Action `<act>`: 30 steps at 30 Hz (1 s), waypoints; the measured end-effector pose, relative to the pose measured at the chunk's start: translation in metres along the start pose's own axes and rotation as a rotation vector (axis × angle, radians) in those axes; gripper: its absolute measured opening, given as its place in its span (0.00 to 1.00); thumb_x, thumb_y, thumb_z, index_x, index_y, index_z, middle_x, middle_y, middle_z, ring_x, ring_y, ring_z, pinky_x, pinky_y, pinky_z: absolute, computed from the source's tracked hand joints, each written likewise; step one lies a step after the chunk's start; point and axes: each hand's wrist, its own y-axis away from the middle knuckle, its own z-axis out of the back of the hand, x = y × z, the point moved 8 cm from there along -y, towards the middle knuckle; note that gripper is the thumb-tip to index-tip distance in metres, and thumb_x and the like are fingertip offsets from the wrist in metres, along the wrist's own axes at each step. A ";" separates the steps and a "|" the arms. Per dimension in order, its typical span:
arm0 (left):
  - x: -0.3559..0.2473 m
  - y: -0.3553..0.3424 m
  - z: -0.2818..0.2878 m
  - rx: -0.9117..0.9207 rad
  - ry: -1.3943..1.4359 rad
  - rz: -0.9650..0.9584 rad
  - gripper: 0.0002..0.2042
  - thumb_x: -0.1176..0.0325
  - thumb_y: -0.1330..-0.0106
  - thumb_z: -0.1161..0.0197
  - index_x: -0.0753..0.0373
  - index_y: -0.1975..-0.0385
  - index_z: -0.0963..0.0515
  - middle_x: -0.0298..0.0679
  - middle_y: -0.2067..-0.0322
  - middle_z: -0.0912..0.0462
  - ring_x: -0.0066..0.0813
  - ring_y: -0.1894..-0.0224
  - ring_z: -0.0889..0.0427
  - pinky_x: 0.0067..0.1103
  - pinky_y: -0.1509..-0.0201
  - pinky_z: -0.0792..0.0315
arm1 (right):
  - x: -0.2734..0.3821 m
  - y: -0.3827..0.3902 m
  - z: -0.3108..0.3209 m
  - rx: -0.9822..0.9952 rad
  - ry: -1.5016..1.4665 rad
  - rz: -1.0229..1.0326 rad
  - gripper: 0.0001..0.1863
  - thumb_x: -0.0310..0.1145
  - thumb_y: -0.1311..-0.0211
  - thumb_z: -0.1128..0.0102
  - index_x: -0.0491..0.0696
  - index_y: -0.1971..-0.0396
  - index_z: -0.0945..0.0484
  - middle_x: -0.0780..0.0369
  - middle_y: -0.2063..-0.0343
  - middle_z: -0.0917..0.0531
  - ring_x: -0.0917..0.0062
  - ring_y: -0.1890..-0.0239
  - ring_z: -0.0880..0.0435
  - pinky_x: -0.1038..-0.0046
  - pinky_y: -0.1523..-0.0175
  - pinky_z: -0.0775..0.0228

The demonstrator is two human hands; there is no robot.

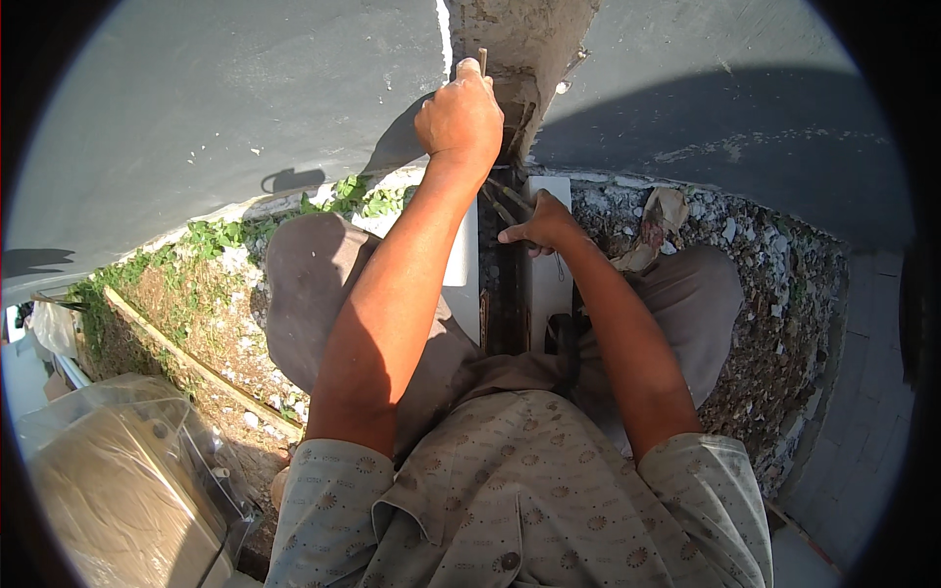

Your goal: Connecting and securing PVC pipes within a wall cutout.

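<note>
My left hand [459, 118] is raised in front of the rough concrete column [524, 34], closed around a thin brownish stick [483, 57] whose end shows above my fist. Lower and to the right, my right hand [537, 227] is closed on what looks like a two-legged metal tool [505, 206], with a thin wire hanging below the hand. The tool's far end is hidden in shadow under my left hand. A dark open channel [505, 294] runs between white boards [551, 294] from the column's foot toward my lap.
Grey walls [225, 108] meet the column on both sides. My bent knees flank the channel. Weeds [221, 240] and rubble [774, 323] lie beside me, with a long wooden batten [186, 353] on the left. A plastic-wrapped bundle [118, 470] is at lower left, paving [863, 353] at far right.
</note>
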 end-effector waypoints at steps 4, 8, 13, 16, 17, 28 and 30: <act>-0.001 0.001 0.002 -0.003 0.011 -0.004 0.10 0.61 0.37 0.47 0.60 0.63 0.28 0.48 0.75 0.18 0.48 0.69 0.18 0.38 0.65 0.25 | 0.033 0.016 0.009 -0.506 0.787 0.395 0.18 0.31 0.50 0.39 0.43 0.57 0.28 0.56 0.66 0.23 0.70 0.68 0.20 0.65 0.68 0.28; 0.000 0.002 0.003 0.005 0.032 0.015 0.10 0.61 0.37 0.46 0.60 0.64 0.28 0.48 0.74 0.18 0.48 0.68 0.18 0.38 0.64 0.25 | 0.035 0.013 -0.013 -0.787 1.228 0.554 0.21 0.30 0.48 0.45 0.43 0.52 0.29 0.58 0.65 0.25 0.69 0.64 0.25 0.60 0.63 0.35; 0.000 0.001 0.003 0.027 0.027 0.034 0.10 0.60 0.36 0.46 0.59 0.63 0.27 0.48 0.73 0.18 0.48 0.67 0.18 0.37 0.63 0.25 | 0.023 0.003 -0.025 -0.930 1.593 0.474 0.23 0.33 0.47 0.47 0.42 0.50 0.31 0.57 0.66 0.27 0.67 0.66 0.27 0.59 0.63 0.33; 0.000 0.001 0.003 0.026 0.021 0.029 0.10 0.60 0.36 0.47 0.59 0.63 0.27 0.48 0.72 0.18 0.48 0.67 0.18 0.37 0.63 0.25 | 0.015 0.000 -0.016 -0.769 1.196 0.412 0.25 0.32 0.48 0.45 0.41 0.48 0.32 0.56 0.65 0.25 0.61 0.67 0.24 0.57 0.59 0.30; 0.001 0.001 0.002 0.030 0.019 0.039 0.10 0.60 0.36 0.47 0.59 0.63 0.27 0.48 0.72 0.18 0.48 0.67 0.18 0.37 0.63 0.25 | 0.021 0.003 -0.016 -0.799 1.208 0.454 0.25 0.32 0.48 0.45 0.41 0.48 0.32 0.56 0.65 0.25 0.61 0.67 0.24 0.57 0.59 0.30; -0.001 0.000 0.001 -0.025 -0.024 -0.015 0.10 0.60 0.36 0.47 0.59 0.63 0.28 0.47 0.76 0.18 0.49 0.70 0.18 0.38 0.66 0.25 | -0.010 -0.030 -0.005 0.094 0.050 -0.004 0.08 0.32 0.47 0.45 0.42 0.71 0.29 0.56 0.76 0.23 0.70 0.76 0.20 0.73 0.80 0.30; 0.000 0.002 0.000 -0.027 -0.024 -0.008 0.10 0.60 0.36 0.47 0.59 0.63 0.28 0.48 0.77 0.18 0.48 0.71 0.18 0.38 0.67 0.25 | -0.022 -0.030 -0.012 0.186 -0.235 -0.064 0.08 0.31 0.45 0.46 0.43 0.70 0.31 0.57 0.77 0.24 0.73 0.79 0.22 0.77 0.85 0.35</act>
